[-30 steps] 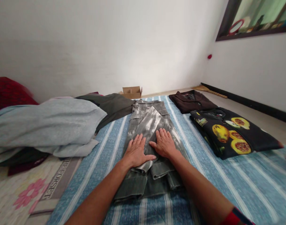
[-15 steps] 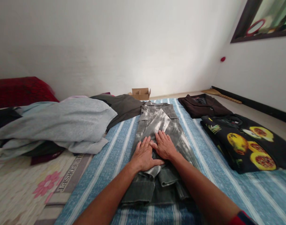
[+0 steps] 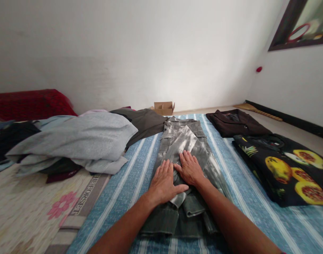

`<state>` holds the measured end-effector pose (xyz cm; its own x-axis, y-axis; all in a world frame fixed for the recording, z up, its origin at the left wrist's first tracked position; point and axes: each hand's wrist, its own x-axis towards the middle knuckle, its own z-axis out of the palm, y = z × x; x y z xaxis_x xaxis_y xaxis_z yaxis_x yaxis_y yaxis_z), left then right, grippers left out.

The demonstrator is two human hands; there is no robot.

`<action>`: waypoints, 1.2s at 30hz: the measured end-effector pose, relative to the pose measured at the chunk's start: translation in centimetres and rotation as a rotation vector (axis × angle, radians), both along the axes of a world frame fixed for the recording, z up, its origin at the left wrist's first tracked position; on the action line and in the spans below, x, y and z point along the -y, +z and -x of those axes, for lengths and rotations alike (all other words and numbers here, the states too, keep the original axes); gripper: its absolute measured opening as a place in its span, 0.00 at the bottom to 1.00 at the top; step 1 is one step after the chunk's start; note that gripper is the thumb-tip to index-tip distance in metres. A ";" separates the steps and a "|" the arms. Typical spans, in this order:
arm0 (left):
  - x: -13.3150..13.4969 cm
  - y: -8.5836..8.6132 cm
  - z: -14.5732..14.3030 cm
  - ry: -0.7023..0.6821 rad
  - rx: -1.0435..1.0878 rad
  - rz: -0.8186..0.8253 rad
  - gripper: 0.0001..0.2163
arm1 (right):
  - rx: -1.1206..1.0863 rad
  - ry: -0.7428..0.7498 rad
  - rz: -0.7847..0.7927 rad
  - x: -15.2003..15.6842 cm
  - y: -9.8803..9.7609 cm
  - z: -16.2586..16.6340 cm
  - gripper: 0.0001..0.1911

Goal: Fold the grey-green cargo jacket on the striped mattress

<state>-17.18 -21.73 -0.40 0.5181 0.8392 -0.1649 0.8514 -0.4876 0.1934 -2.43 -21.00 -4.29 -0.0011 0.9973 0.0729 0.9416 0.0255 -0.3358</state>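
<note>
Grey-green cargo trousers (image 3: 181,141) lie lengthwise on a blue striped sheet (image 3: 124,190), with the leg ends folded up onto the middle. My left hand (image 3: 163,181) rests flat on the folded part, fingers stretched out. My right hand (image 3: 190,168) lies flat beside it, fingers spread, its thumb side touching the left hand. Both palms press on the cloth and hold nothing.
A pile of grey and dark clothes (image 3: 79,141) lies to the left. A folded dark brown shirt (image 3: 237,122) and a folded black shirt with fruit print (image 3: 285,165) lie to the right. A small cardboard box (image 3: 163,107) stands by the far wall. A floral mat (image 3: 31,208) is at near left.
My hands have drawn closer together on the trousers, now touching side by side. The view has swung a little to the left.
</note>
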 end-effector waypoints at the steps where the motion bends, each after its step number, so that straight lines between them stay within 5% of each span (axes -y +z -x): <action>1: 0.2 0.1 0.1 0.006 -0.001 0.017 0.48 | 0.000 0.000 0.003 0.0 0.0 0.0 0.38; 26: 0.7 -0.6 0.9 -0.043 0.010 0.036 0.53 | 0.011 0.004 -0.027 0.3 -0.3 0.1 0.38; 36: 0.9 -0.3 0.9 -0.038 0.021 0.063 0.53 | 0.035 0.112 -0.083 0.7 -0.3 0.3 0.34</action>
